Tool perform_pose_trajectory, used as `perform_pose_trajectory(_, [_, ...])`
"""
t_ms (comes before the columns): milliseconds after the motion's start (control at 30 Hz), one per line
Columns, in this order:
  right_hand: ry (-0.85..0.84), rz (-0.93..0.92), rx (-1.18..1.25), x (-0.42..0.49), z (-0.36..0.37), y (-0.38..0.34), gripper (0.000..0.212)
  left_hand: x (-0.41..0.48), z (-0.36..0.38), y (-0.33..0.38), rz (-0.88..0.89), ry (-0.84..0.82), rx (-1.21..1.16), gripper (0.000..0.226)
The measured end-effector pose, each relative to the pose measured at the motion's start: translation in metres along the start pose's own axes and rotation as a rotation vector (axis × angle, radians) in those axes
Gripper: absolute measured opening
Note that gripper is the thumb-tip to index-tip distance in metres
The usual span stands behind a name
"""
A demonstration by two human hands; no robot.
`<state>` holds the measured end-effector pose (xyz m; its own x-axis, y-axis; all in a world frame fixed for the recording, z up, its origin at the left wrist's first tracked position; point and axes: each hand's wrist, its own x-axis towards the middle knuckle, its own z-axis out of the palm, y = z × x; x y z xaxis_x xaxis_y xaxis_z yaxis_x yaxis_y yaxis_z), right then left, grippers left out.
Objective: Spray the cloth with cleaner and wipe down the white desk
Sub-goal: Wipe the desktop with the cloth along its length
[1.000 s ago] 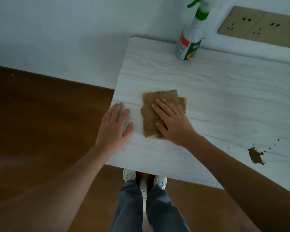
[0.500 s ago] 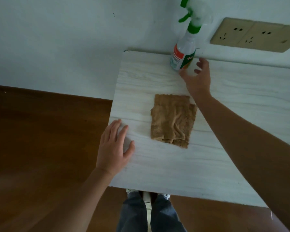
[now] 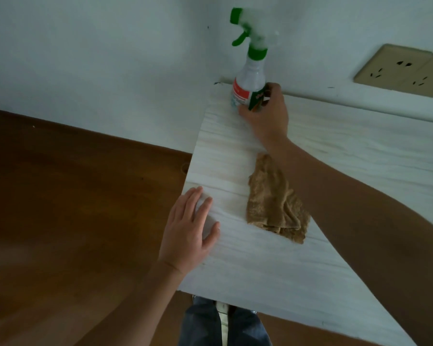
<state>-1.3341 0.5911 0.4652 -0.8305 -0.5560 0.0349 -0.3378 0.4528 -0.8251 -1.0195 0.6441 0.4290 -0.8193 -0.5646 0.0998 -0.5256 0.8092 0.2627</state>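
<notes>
One spray bottle, pale and see-through with a green trigger head and a red-and-green label, stands at the far left corner of the white bench, close against the wall. How full it is cannot be told. The right hand grips its lower body, fingers and thumb curled round the label. The brown cloth lies rumpled on the bench nearer the person, well apart from the bottle, its right side hidden under the right forearm. The left hand rests flat with fingers spread at the bench's left edge, wrist out over the wooden floor. A strip of bench top shows between the cloth and the left edge, and a wider stretch runs toward the near edge.
</notes>
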Motion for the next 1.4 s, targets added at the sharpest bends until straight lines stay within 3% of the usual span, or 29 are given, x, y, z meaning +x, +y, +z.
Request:
perform_pose_trajectory(300, [-0.163,-0.014,-0.099,-0.006,0.009,-0.011,0.081,0.000,0.001,-0.001,-0.003,-0.006,0.008,0.056])
perform_pose_trajectory(533, [-0.248,-0.268,-0.380,-0.115,-0.081,0.022,0.046,0.000,0.000,-0.001,0.001,-0.026,0.022,0.056])
perform_pose_trajectory(733, [-0.373,-0.376,-0.627,-0.184,-0.079,0.070,0.063,-0.001,-0.001,0.001,-0.020,-0.048,0.056,0.058])
perform_pose_trajectory(1133, [-0.436,-0.431,-0.740,-0.165,-0.074,0.077,0.067,0.000,-0.001,0.001,-0.004,-0.045,0.069,0.059])
perform_pose_trajectory(1400, [-0.323,-0.346,-0.706,-0.078,-0.048,0.063,0.067,0.000,0.000,0.000,-0.022,-0.052,0.018,0.057])
